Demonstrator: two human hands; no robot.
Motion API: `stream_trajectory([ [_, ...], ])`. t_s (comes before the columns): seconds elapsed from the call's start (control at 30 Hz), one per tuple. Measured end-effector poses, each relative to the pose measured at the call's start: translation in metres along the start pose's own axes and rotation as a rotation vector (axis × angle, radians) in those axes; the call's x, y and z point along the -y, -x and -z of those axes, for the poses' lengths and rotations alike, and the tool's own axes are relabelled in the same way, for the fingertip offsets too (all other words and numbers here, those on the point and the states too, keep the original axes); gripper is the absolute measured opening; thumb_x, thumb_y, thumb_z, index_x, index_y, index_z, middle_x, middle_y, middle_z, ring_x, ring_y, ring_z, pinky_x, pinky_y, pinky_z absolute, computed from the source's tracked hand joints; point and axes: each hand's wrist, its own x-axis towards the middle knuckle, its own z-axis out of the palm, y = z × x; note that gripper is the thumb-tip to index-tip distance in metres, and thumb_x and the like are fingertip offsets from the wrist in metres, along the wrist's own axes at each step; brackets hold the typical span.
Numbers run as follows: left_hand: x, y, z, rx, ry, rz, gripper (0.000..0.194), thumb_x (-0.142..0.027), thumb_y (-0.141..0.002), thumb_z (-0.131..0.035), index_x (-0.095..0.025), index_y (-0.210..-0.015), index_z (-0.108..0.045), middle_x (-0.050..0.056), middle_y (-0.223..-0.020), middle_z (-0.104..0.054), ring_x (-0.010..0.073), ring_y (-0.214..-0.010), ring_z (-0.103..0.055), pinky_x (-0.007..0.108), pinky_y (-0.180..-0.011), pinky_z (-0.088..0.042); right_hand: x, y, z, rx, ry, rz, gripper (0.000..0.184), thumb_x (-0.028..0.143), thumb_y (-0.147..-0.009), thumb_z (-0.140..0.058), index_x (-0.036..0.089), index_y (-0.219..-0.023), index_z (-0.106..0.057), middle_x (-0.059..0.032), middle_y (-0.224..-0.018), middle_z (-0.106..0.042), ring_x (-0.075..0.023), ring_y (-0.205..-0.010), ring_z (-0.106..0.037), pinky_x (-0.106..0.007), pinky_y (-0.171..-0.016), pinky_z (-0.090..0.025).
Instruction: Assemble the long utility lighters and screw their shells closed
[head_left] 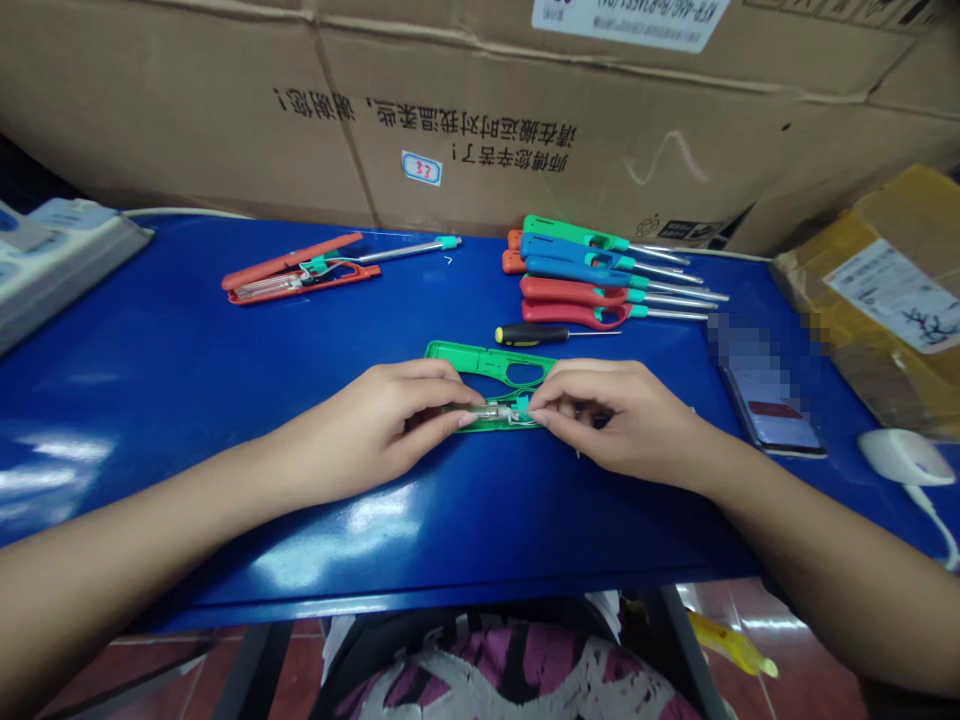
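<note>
A green long-nosed lighter lies opened on the blue table in front of me. Its lower half-shell [491, 424] carries a clear fuel tank and a teal part. Just beyond it rests the loose green half-shell [480, 358] with an oval trigger hole. My left hand [420, 405] pinches the left end of the opened lighter, thumb and fingers closed on it. At the lighter's other end, my right hand [611, 410] has its fingertips pressed together by the teal part. What those fingertips hold is partly hidden.
An opened orange lighter [300, 272] lies at the back left. Several closed lighters [577, 270] are piled at the back right, above a screwdriver [555, 335]. A phone [776, 405] and a white device [904, 457] are rightward. Cardboard [450, 110] walls the back; a power strip [67, 255] stands left.
</note>
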Motion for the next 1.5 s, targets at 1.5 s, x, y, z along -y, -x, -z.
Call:
stream_trajectory([
  [1.5,-0.005,0.003,-0.002,-0.116,0.097,0.066,0.024,-0.030,-0.099,-0.061,-0.022,-0.117,-0.074,0.002,-0.109,-0.077,0.0149,-0.095,-0.071,0.025,-0.085,-0.055,0.003,0.002,-0.007,-0.070,-0.032,0.057,0.008,0.014,-0.095,-0.060,0.015,-0.094,-0.068,-0.0018,-0.085,-0.063,-0.0066,-0.064,-0.052,-0.020,-0.057,-0.043],
])
